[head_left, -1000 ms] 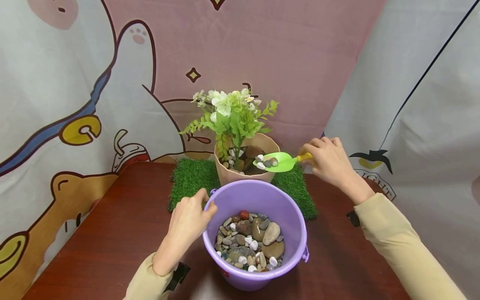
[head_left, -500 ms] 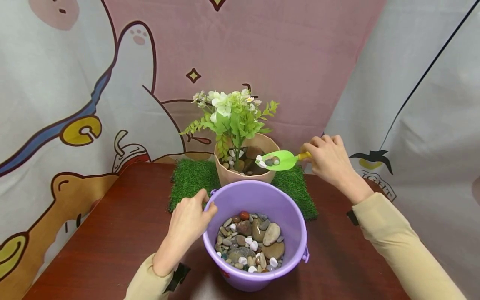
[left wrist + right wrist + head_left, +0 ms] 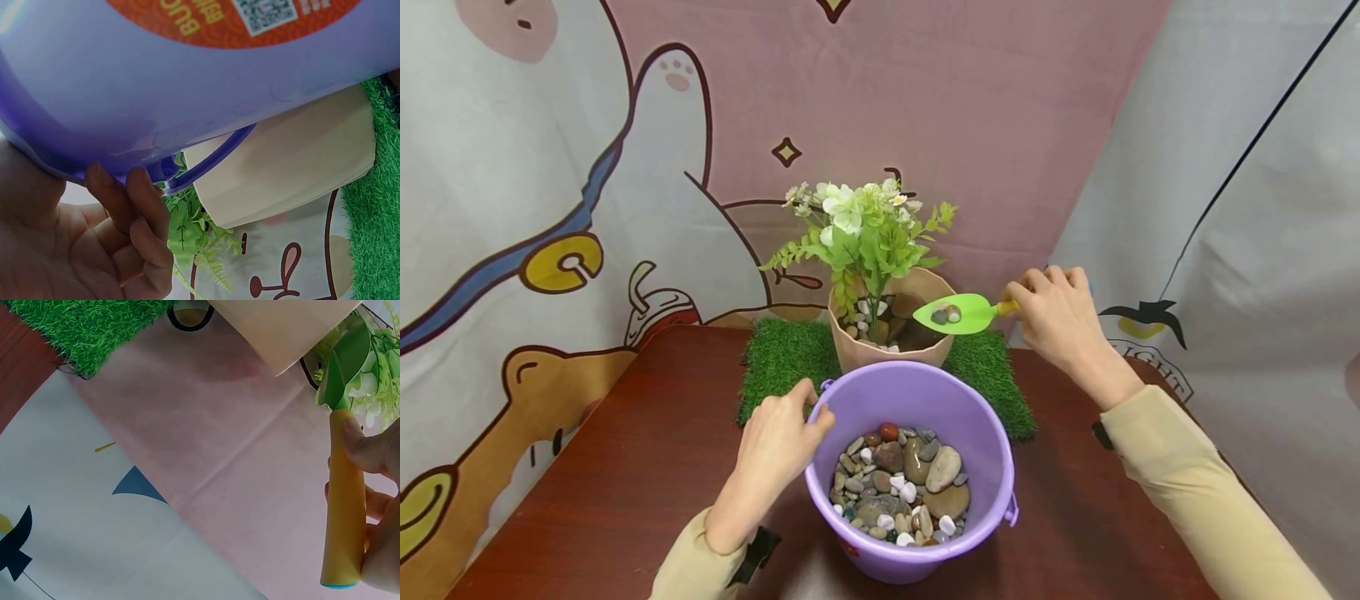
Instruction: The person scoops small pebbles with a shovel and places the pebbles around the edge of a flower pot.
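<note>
Brown table (image 3: 625,467), cartoon cloth (image 3: 970,100) behind (partly pink), right fingers (image 3: 1033,283) gripping trowel (image 3: 974,315), left fingers (image 3: 149,201) holding bucket (image 3: 917,393)

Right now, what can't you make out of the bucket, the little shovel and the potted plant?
Head view: part of the inside of the beige pot, behind the green shovel.
Head view: the bottom of the purple bucket, under its stones.
Left wrist view: the rest of the red label, cut off by the top edge.
Right wrist view: part of the right grip, cut off by the right edge.
</note>
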